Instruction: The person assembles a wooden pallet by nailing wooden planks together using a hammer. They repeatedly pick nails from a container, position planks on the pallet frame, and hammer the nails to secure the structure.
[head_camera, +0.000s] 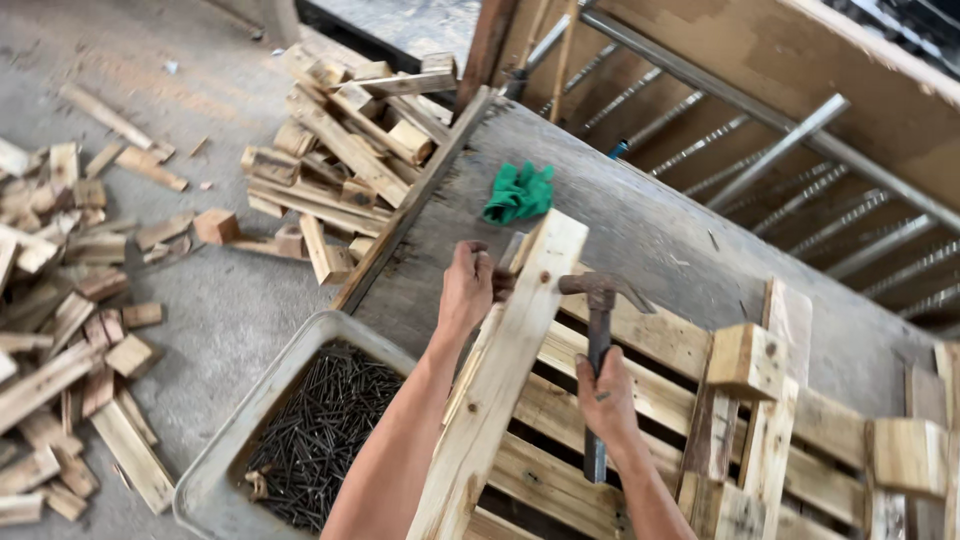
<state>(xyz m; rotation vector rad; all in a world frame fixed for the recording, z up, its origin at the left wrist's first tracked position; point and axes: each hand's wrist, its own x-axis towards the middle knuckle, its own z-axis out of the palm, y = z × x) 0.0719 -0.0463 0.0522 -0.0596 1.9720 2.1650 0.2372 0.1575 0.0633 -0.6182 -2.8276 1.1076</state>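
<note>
Left hand (466, 285) is closed around the upper part of a pale plank (500, 380), which stands tilted, its top end leaning away and to the right. Right hand (606, 398) is gripping the handle of a claw hammer (600, 340); I see the rusty head raised just right of the plank, near its upper end, apparently not touching it. The plank runs across the frame from bottom centre up to near the left hand, over a slatted pallet (640, 370) that lies on the counter (640, 230). Loose wood blocks (745, 360) sit on upright pieces at the pallet's right side. A green glove (518, 193) lies crumpled on the counter beyond the plank's top, well apart from both hands. A grey tub (235, 425) full of dark nails (320, 435) stands just left of the counter, beneath my left forearm. Offcuts (340, 150) are heaped on the floor (220, 300) beyond the tub, with more scattered at far left.
</note>
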